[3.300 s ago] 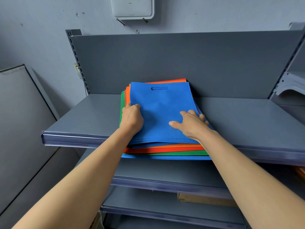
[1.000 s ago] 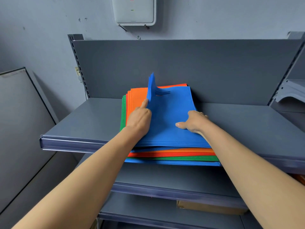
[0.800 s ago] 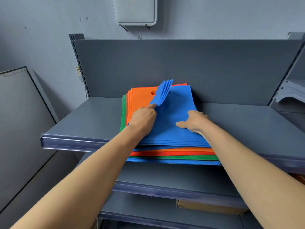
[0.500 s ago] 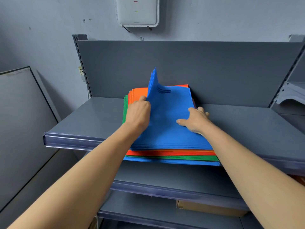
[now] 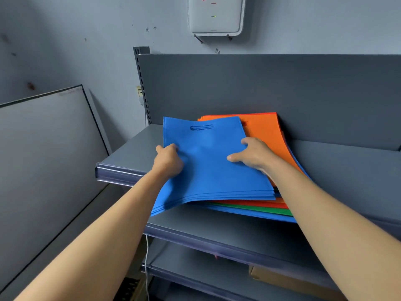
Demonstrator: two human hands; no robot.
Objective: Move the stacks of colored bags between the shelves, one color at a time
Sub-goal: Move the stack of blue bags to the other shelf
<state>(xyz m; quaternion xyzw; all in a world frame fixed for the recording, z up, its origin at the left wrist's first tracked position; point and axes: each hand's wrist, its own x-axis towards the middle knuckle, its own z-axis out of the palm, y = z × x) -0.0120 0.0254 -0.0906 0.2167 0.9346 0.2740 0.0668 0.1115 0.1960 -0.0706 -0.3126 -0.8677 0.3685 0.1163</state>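
A bundle of blue bags [image 5: 208, 161] is lifted off the pile on the top grey shelf [image 5: 130, 155] and shifted left, its front left corner hanging past the shelf edge. My left hand [image 5: 168, 162] grips its left edge, fingers under and thumb on top. My right hand [image 5: 252, 154] holds its right edge, thumb on top. Beneath lie orange bags [image 5: 264, 129], then thin green [image 5: 260, 208] and blue [image 5: 256, 213] layers at the pile's front edge.
The shelf's grey back panel [image 5: 260, 83] rises behind the pile. Lower shelves [image 5: 217, 231] sit below, with a cardboard box [image 5: 282, 279] on one. A large grey panel [image 5: 43, 159] leans at the left. A white wall device [image 5: 217, 15] hangs above.
Earlier my left hand was peeling up the left edge of the blue bags. Now both hands hold the blue bundle, which has come off the orange bags and moved left and towards me.
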